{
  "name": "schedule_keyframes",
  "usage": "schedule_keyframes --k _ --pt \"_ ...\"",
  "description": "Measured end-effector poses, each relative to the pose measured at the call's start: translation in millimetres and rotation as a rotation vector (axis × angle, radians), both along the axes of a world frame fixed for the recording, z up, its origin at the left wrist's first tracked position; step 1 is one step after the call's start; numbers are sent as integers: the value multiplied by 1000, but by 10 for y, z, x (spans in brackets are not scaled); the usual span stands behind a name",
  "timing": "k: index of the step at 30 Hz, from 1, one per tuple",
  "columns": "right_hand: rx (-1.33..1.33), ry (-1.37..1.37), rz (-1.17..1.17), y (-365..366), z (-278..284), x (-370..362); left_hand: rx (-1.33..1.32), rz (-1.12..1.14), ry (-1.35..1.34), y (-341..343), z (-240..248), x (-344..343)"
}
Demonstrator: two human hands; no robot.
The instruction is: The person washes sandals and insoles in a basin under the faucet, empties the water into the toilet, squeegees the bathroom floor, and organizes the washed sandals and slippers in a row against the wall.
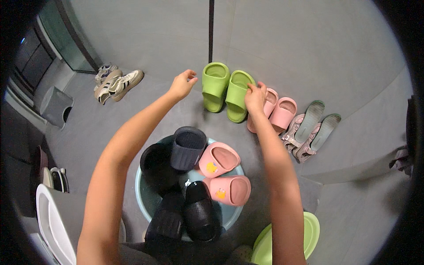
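Two lime-green slippers, the left green slipper (213,90) and the right green slipper (236,102), stand side by side, toe ends toward me, close to the wall. My left hand (182,85) is just left of the left one, apart from it, fingers loosely spread and nothing in them. At the right one's outer edge is my right hand (256,99), its fingers parted and seemingly touching the rim. It partly covers a pink slipper (270,99) behind it; another pink slipper (283,114) stands alongside.
Below my arms, a light-blue basin (140,201) holds several dark slippers (188,148) and two pink slippers with yellow figures (230,191). Pink-grey sandals (310,126) stand right, sneakers (125,84) far left. A grey stool (56,106), white basin (46,212) and green basin (312,234) lie around.
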State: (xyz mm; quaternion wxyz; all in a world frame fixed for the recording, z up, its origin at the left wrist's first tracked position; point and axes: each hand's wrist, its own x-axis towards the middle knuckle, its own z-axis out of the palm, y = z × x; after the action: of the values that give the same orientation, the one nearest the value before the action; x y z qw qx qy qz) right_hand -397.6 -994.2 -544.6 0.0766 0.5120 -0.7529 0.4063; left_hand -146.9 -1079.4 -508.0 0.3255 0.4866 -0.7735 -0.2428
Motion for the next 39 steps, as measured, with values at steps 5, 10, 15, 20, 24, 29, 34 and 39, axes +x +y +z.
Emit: schedule_keyframes --k 5,10,15,20,24,29,34,39 --pt "102 -287 386 727 399 49 -14 -158 -49 861 400 400" --pt "588 -200 517 2431 652 283 -199 -575 -263 1702 540 274" --pt "782 -118 449 3071 460 532 -318 -563 -510 1966 177 -51" --pt "624 -163 540 3092 448 535 -336 -579 -528 2184 419 -168" --pt "201 -47 495 3003 897 217 -334 -428 -257 2296 1071 -154" --pt "12 -214 448 2503 1650 -151 -277 -65 -13 1732 1810 229" --pt "-154 -134 381 1681 1509 -136 -449 173 51 922 1618 649" --pt "-142 116 541 816 1243 361 -405 385 16 94 956 1044"
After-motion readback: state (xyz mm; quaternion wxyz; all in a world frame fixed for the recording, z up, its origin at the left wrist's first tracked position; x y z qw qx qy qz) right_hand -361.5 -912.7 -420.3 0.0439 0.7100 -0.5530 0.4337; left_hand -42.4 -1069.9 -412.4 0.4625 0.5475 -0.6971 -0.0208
